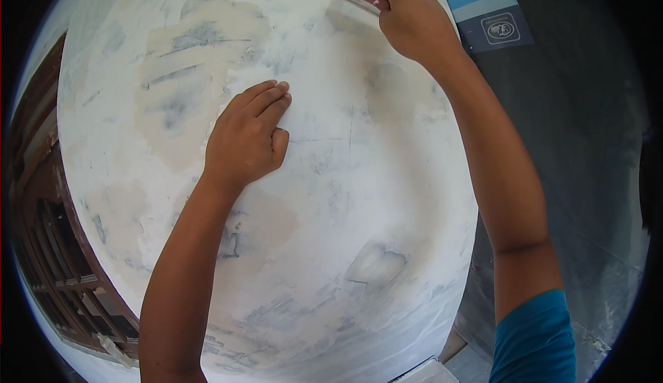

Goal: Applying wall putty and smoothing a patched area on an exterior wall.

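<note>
Before me is a wall (314,196) coated in white filler, with beige damp patches and grey smears. High up near its right edge, my right hand (418,24) is closed around a putty knife (360,1). The blade lies against the wall at a grey smudge; most of the handle is hidden in my fist. Left of centre, my left hand (247,134) rests on the wall with fingers stretched out close together and the thumb bent beside them. Nothing shows in that hand.
A brown wooden window or door frame (62,265) with panes borders the wall on the left. To the right stands a dark grey surface (573,141), with a blue and white printed sheet (489,10) at its top. A pale flat-edged object (427,371) shows at the bottom.
</note>
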The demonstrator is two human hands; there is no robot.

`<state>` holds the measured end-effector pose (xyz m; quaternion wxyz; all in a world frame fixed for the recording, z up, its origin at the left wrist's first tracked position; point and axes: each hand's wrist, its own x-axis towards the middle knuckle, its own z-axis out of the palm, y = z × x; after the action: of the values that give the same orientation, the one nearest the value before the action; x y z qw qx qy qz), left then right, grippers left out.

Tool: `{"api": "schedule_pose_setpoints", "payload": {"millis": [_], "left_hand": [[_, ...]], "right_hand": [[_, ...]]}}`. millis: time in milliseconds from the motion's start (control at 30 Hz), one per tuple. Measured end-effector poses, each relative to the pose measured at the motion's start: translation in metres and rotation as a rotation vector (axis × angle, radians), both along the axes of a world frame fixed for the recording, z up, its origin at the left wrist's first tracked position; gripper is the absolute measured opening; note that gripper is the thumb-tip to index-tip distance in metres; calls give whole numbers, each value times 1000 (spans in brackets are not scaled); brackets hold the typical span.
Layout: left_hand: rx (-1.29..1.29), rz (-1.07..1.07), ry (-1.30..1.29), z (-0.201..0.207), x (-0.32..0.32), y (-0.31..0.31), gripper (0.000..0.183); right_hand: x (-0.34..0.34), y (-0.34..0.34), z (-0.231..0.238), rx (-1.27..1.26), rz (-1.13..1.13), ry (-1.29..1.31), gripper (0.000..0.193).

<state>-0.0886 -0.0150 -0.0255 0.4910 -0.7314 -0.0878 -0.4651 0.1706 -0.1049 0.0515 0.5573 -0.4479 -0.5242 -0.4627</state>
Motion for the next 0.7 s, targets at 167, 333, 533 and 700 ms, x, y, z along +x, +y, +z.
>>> {"api": "schedule_pose_setpoints", "payload": {"millis": [167,333,533,700], "left_hand": [[1,-17,20,3,9,-2,41],[-8,11,4,1,1,2,42],[-10,-4,5,0,-1,2,43],[-7,-28,16,3,10,-2,42]], "right_hand": [[32,56,31,-41,-152,-24,41],[-55,71,-98,126,-71,-188,32],[3,7,-5,27,11,38,30],[37,37,24,-17,-105,15,34]]}}
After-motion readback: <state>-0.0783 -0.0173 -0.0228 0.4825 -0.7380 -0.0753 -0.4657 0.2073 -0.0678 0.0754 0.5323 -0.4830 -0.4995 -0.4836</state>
